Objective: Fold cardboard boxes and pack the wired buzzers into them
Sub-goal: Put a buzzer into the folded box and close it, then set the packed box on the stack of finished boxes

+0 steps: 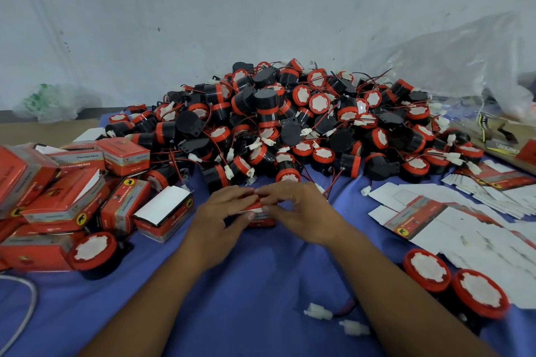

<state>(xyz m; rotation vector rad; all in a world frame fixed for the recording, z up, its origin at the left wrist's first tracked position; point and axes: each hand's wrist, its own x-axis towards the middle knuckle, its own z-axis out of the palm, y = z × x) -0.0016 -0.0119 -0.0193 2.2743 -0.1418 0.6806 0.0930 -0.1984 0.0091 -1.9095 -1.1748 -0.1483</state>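
Observation:
A small red cardboard box (262,219) stands on the blue cloth (232,298) at the centre. My left hand (223,211) and my right hand (301,209) both grip it from above, fingers curled over its top flaps, hiding most of it. Behind the hands rises a big heap of black and red wired buzzers (290,119). Flat unfolded boxes (452,220) lie spread at the right. Two loose buzzers (455,281) sit at the near right, and one more buzzer (92,252) at the near left.
Several folded red boxes (72,191) are piled at the left. White connectors (333,317) on red wire lie near my right forearm. A clear plastic bag (464,61) stands at the back right, a white cable (23,304) at the lower left.

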